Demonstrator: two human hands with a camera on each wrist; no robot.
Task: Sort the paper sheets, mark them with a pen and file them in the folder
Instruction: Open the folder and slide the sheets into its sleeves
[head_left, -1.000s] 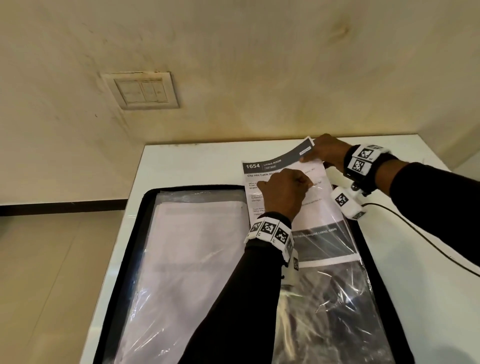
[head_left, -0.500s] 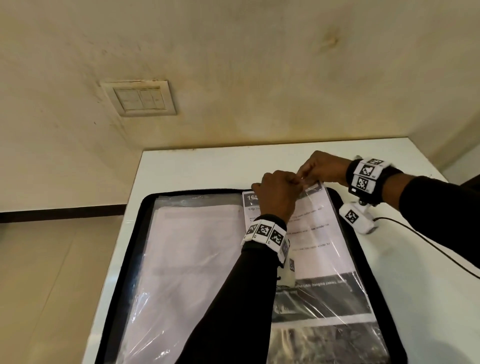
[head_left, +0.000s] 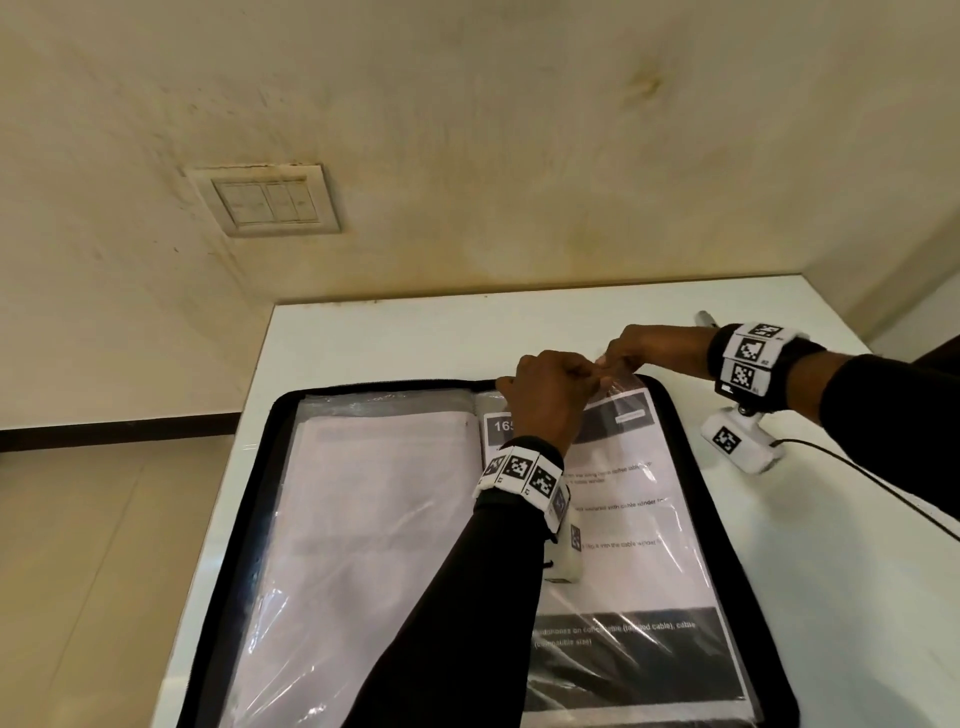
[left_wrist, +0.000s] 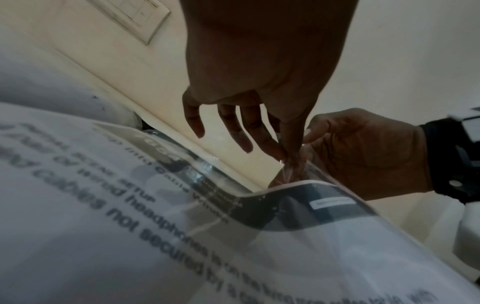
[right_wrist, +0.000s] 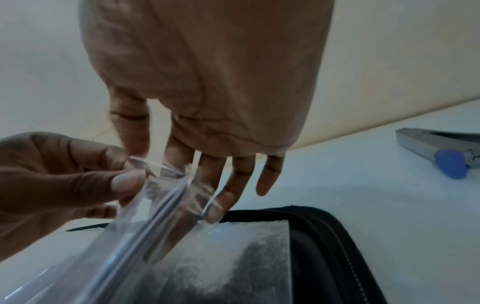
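The clear sleeve (head_left: 618, 387), at the 12 o'clock edge of the open folder (head_left: 270, 467) on the desk (head_left: 415, 332), is pinched at its mouth by left hand (head_left: 545, 395) & right hand (head_left: 654, 348), fingers curled. The printed sheet (head_left: 623, 499) is seated inside. If pulled unevenly, the film could prob. be torn or the sheet's top corner creased.

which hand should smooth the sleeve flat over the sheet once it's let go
Left, probably. The left hand already sits over the printed sheet in the clear sleeve; the right hand pinches the sleeve's top edge from beyond the black folder.

Both hands at the sleeve's top edge

The left hand (head_left: 550, 395) and right hand (head_left: 657, 348) pinch the clear sleeve (head_left: 631, 389) over a printed sheet (head_left: 623, 519) in the open folder (head_left: 249, 493), lower centre on the bench (head_left: 389, 338).
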